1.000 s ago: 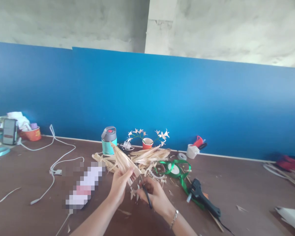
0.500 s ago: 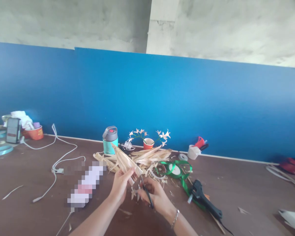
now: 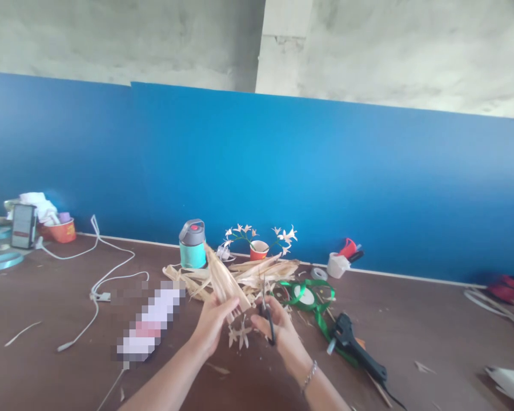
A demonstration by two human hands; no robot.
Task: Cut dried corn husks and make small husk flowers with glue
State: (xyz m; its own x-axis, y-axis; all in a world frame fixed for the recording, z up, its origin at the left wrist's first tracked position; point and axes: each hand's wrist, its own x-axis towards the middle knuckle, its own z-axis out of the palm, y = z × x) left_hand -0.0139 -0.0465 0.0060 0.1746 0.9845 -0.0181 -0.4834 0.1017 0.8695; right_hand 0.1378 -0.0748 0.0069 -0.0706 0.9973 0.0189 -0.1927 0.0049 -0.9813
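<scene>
A pale dried corn husk (image 3: 223, 278) points up and to the left from my left hand (image 3: 214, 321), which pinches its lower end. Dark-handled scissors (image 3: 266, 313) sit in my right hand (image 3: 278, 330), blades pointing upward just right of the husk and apart from it. Below and between the hands, small star-shaped husk flowers (image 3: 241, 334) show over the table; I cannot tell whether they lie on it. Behind my hands spreads a pile of more dried husks (image 3: 269, 273).
A turquoise bottle (image 3: 192, 251) and a paper cup (image 3: 258, 251) with flower sprigs stand behind the pile. To the right are green ribbon (image 3: 322, 319), a glue gun (image 3: 356, 347) and a white container (image 3: 337, 265). White cables (image 3: 95, 279) lie left; a blue partition (image 3: 308, 171) closes the back.
My right hand with the scissors has moved right, away from the husk, and the blades now point more upright. The husk has shifted slightly right and tilted.
</scene>
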